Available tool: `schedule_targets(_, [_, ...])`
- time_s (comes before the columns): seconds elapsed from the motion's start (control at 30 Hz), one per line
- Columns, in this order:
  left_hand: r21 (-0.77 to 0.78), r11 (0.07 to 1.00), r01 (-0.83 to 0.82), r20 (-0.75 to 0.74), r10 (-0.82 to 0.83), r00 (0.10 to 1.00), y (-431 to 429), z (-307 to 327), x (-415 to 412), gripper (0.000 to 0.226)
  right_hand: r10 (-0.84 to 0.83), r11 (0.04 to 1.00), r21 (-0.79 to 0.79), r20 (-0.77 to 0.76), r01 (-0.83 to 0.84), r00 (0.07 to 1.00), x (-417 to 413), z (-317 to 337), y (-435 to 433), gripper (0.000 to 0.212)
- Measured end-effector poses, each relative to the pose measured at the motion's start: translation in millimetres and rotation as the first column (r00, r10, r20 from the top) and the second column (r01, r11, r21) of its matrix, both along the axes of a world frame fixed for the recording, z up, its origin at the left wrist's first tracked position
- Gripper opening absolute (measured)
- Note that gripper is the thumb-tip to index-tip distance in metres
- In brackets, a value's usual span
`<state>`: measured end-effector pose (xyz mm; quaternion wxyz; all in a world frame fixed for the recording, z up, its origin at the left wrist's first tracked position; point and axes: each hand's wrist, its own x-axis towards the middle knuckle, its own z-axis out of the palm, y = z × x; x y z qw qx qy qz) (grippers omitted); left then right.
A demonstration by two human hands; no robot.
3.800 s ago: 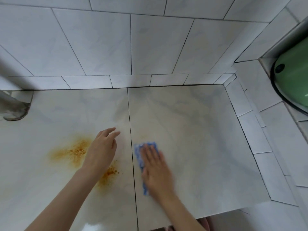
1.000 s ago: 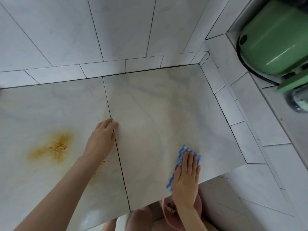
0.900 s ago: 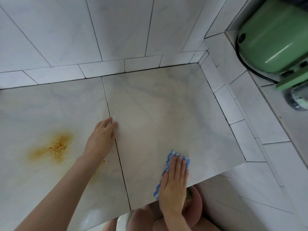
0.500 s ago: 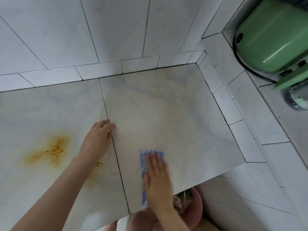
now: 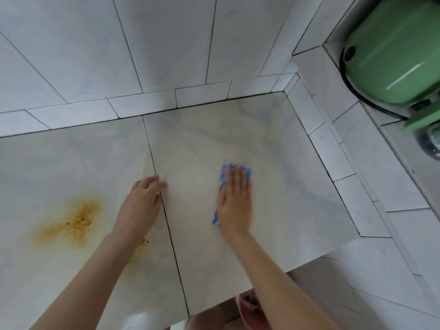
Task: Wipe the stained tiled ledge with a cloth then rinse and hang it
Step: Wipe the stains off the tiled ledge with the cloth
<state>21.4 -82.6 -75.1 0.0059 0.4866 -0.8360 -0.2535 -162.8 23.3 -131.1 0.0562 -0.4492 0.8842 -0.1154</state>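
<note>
The tiled ledge (image 5: pixel 273 167) is pale marble-look tile with a dark grout line down its middle. An orange-brown stain (image 5: pixel 71 222) spreads over the left tile, and smaller specks (image 5: pixel 142 242) show beside my left forearm. My right hand (image 5: pixel 235 201) lies flat on a blue cloth (image 5: pixel 223 173) on the right tile, pressing it down; only the cloth's top and left edges show. My left hand (image 5: pixel 142 203) rests flat on the ledge at the grout line, fingers together, holding nothing.
White wall tiles (image 5: pixel 154 44) rise behind the ledge and along its right side. A green rounded container (image 5: pixel 392 51) sits at the upper right on a grey sill. A pink basin (image 5: pixel 250 308) is below the ledge's front edge.
My right hand and the blue cloth slid from the ledge's front right edge to the left, then forward toward the middle of the right tile. My left hand stayed put.
</note>
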Motion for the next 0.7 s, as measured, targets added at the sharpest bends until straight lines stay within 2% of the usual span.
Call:
schedule_targets(0.1, [-0.007, 1.0, -0.009, 0.005, 0.009, 1.0, -0.9, 0.8, -0.7, 0.034, 0.227, 0.974, -0.029, 0.06, -0.225, 0.972, 53.9, 3.2, 8.7, 0.055])
schedule_targets(0.17, [-0.017, 1.0, -0.018, 0.006, 0.018, 1.0, -2.0, 2.0, -1.4, 0.032, 0.359, 0.933, -0.016, 0.043, -0.359, 0.932, 57.1, 2.4, 25.2, 0.054])
schedule_targets(0.23, [-0.023, 0.999, -0.023, 0.017, 0.024, 1.0, -3.7, 3.8, -3.7, 0.03, 0.397, 0.918, -0.004, 0.032, -0.397, 0.917, 38.0, 0.9, 41.1, 0.054])
schedule_targets(0.33, [-0.02, 0.999, -0.04, 0.039, 0.041, 0.998, -6.5, 7.9, -8.2, 0.029, 0.259, 0.963, 0.069, 0.041, -0.261, 0.965, -14.8, -2.2, 56.6, 0.055])
schedule_targets(0.43, [-0.021, 0.998, -0.063, 0.041, 0.064, 0.997, -8.9, 10.4, -11.8, 0.029, 0.085, 0.987, 0.138, -0.038, -0.08, 0.996, -90.5, -3.8, 65.9, 0.055])
schedule_targets(0.53, [-0.025, 0.997, -0.077, 0.041, 0.078, 0.996, -11.4, 10.5, -13.7, 0.029, -0.093, 0.982, 0.159, -0.084, 0.105, 0.992, -143.8, -1.2, 55.7, 0.057])
schedule_targets(0.6, [-0.032, 0.996, -0.081, 0.04, 0.082, 0.996, -11.9, 10.4, -14.7, 0.029, -0.221, 0.96, 0.157, -0.082, 0.232, 0.972, -151.0, 0.0, 33.4, 0.063])
schedule_targets(0.67, [-0.036, 0.995, -0.093, 0.037, 0.095, 0.995, -11.6, 11.0, -15.3, 0.029, -0.255, 0.956, 0.135, -0.056, 0.26, 0.965, -140.7, 1.4, 2.3, 0.07])
schedule_targets(0.7, [-0.038, 0.995, -0.097, 0.036, 0.098, 0.994, -11.0, 11.4, -15.7, 0.03, -0.209, 0.97, 0.116, -0.048, 0.213, 0.977, -130.9, 0.8, -13.4, 0.07])
